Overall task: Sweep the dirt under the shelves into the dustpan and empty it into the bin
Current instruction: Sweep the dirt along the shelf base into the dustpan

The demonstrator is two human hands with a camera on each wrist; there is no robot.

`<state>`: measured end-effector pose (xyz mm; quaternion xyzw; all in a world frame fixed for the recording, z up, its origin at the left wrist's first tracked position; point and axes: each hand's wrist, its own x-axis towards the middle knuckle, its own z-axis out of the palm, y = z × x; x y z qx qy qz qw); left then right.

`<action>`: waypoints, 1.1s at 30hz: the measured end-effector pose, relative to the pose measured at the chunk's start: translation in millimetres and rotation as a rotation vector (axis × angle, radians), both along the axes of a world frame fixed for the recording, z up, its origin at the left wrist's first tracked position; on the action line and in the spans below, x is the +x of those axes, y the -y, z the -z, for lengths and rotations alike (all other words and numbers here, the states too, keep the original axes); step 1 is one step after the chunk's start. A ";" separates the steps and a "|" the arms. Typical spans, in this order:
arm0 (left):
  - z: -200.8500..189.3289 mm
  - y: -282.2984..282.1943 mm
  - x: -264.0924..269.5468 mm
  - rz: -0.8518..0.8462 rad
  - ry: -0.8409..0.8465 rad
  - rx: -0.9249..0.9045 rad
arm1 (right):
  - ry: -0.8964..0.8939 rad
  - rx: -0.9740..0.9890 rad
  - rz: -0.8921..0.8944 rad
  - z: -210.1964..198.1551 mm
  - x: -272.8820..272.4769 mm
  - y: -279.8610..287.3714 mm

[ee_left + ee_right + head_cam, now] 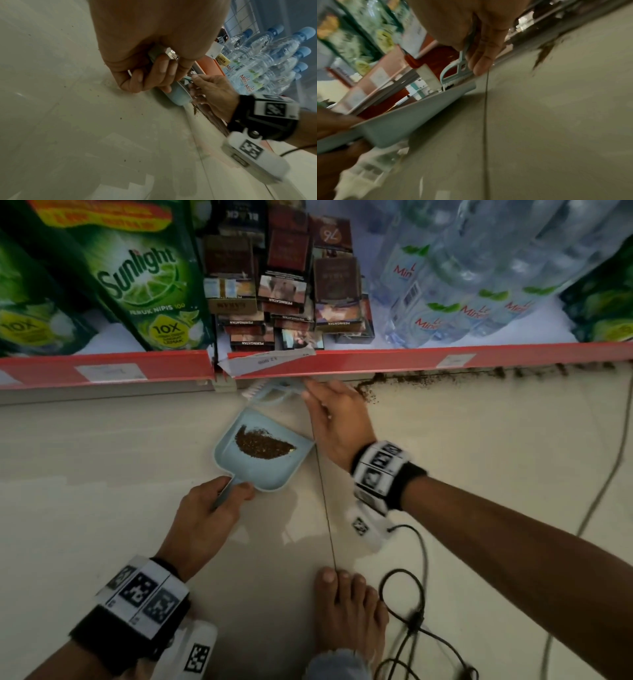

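A light blue dustpan point(274, 470) lies on the pale floor below the red shelf edge point(376, 361), its mouth toward the shelf. A brown heap of dirt point(263, 445) sits inside it. My left hand point(209, 508) grips the dustpan's handle point(154, 55); the pan's underside point(178, 94) shows past my fingers. My right hand point(337, 419) holds a small light blue brush point(270, 393) by its handle point(464, 54), bristles point(251, 390) reaching under the shelf beyond the pan's mouth. A line of brown dirt point(445, 376) runs along the shelf base to the right.
The shelf carries green soap packs point(144, 278), stacked cigarette packs point(284, 285) and water bottles point(462, 285). A loose paper price tag point(263, 361) hangs off the red edge. My bare foot point(349, 607) and a black cable point(411, 611) lie on the floor behind the pan.
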<state>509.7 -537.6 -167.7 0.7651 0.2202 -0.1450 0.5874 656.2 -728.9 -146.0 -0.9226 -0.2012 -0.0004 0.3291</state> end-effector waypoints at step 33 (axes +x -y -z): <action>-15.7 3.4 21.3 0.150 0.066 -0.022 | -0.268 -0.565 -0.002 -75.3 3.2 108.3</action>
